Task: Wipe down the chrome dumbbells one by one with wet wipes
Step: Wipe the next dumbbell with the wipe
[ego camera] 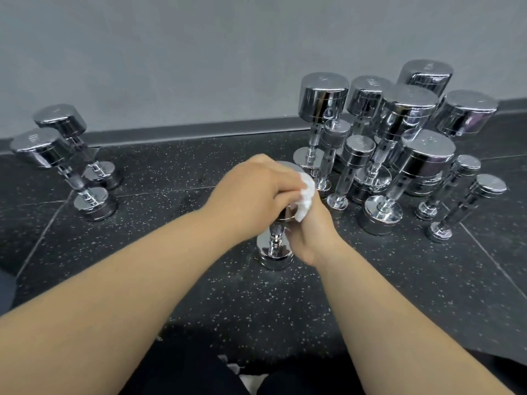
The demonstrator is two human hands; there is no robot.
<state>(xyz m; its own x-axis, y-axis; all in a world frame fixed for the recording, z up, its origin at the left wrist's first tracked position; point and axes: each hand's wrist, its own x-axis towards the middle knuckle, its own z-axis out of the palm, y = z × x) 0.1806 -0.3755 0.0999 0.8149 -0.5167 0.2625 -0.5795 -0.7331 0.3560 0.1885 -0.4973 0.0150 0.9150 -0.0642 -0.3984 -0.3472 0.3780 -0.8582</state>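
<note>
Head view: my left hand [256, 186] grips the dumbbell [275, 253] top. My right hand [312, 232], at its 3 o'clock, pinches the wipe [306, 195].

The black speckled floor [256, 309] carries chrome dumbbells stood on end: a single dumbbell [275, 258] directly under the left grip [251, 192], a pair [94, 206] well to that grip's left, and a crowded cluster [379, 215] close on its right.
</note>
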